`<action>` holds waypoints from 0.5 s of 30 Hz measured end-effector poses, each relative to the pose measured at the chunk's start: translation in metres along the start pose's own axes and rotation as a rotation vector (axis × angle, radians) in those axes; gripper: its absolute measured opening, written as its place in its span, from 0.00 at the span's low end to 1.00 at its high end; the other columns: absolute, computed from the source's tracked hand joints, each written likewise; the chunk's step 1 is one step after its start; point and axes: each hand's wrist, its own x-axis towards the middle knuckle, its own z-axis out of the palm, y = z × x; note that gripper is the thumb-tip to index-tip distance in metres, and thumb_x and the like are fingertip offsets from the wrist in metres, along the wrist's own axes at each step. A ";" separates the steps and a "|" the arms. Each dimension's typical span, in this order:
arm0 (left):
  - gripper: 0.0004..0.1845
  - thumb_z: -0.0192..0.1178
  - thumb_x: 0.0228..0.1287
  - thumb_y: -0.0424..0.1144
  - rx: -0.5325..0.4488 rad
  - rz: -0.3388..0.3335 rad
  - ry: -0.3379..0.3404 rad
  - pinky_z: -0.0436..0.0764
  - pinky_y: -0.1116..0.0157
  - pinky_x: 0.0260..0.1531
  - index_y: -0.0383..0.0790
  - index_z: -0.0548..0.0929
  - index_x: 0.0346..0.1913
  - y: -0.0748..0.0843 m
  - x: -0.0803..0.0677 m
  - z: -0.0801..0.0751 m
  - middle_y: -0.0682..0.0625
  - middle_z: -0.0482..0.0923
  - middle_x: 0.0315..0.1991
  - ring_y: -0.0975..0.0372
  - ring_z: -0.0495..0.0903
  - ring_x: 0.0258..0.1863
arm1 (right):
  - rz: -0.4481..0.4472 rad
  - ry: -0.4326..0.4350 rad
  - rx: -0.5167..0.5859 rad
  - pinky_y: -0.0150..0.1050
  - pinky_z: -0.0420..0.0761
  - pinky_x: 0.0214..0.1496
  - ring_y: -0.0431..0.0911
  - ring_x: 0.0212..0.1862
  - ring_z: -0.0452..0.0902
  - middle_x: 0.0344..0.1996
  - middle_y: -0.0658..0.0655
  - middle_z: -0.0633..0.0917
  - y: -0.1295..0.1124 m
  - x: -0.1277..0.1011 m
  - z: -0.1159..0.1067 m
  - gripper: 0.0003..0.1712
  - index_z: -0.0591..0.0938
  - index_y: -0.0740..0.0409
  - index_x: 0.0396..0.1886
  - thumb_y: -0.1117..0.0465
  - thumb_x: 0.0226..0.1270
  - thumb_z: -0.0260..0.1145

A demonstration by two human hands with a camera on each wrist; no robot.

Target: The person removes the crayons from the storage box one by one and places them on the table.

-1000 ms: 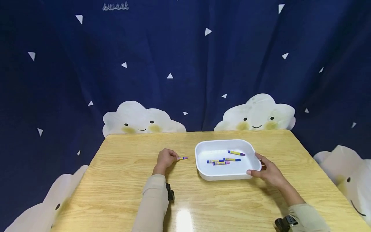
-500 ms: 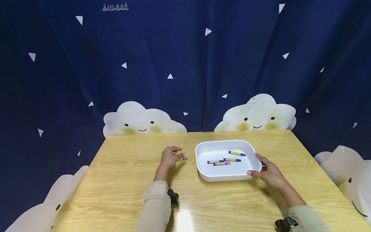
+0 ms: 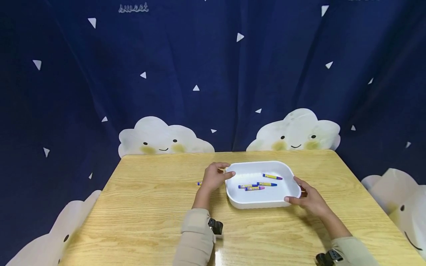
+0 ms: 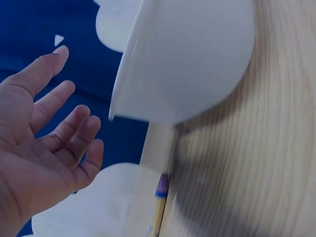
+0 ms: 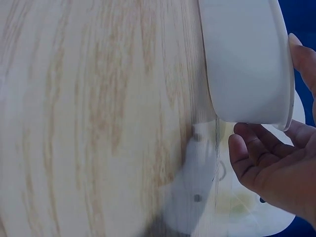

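Big navy curtain [image 3: 213,74] across the back, dotted with white triangles and smiley clouds [image 3: 164,136] along the bottom. Wooden table [image 3: 139,207] in front of it, pale grain, bit of glare near the front edge. White tray [image 3: 263,199] sitting right of centre on the table, rounded corners, shallow walls. Four crayons [image 3: 254,188] inside, three bunched near the middle and one [image 3: 272,176] off a bit toward the far right corner, all lying flat. Right hand [image 3: 307,197] at the tray's near right corner, fingers bent along the wall and thumb over the rim, so gripping the tray there; same thing from the right wrist view, fingertips [image 5: 247,148] tucked by the wall [image 5: 247,59] and the thumb tip above the rim. Left hand [image 3: 214,177] up at the tray's left edge, fingers spread and loose, holding nothing; left wrist view confirms it, palm [image 4: 39,163] open and just beside the tray's outside wall [image 4: 187,59], hard to tell whether actually touching. One more crayon [image 3: 199,183] out on the table, just left of the left hand and mostly hidden behind it from the head view; purple tip [image 4: 161,187] visible from the left wrist, lying flat near the tray, apart from the fingers.
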 end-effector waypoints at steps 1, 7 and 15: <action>0.20 0.71 0.50 0.41 -0.006 0.002 -0.007 0.75 0.62 0.39 0.36 0.84 0.46 0.002 0.000 0.003 0.46 0.79 0.44 0.52 0.77 0.41 | 0.005 0.001 -0.001 0.39 0.76 0.40 0.61 0.51 0.70 0.59 0.75 0.65 0.000 0.000 0.000 0.59 0.49 0.66 0.72 0.49 0.50 0.74; 0.20 0.71 0.50 0.42 -0.010 0.038 -0.025 0.76 0.66 0.37 0.37 0.84 0.46 0.009 0.003 0.023 0.46 0.77 0.44 0.50 0.77 0.42 | 0.017 -0.001 0.000 0.40 0.76 0.40 0.61 0.52 0.70 0.59 0.75 0.65 0.002 0.000 0.001 0.59 0.49 0.65 0.72 0.48 0.50 0.74; 0.20 0.71 0.49 0.46 0.017 0.034 -0.135 0.75 0.67 0.38 0.39 0.85 0.45 0.009 0.012 0.050 0.49 0.78 0.44 0.56 0.77 0.41 | 0.024 0.004 0.005 0.40 0.76 0.40 0.60 0.52 0.70 0.59 0.74 0.65 0.002 0.000 0.002 0.59 0.49 0.65 0.72 0.49 0.50 0.74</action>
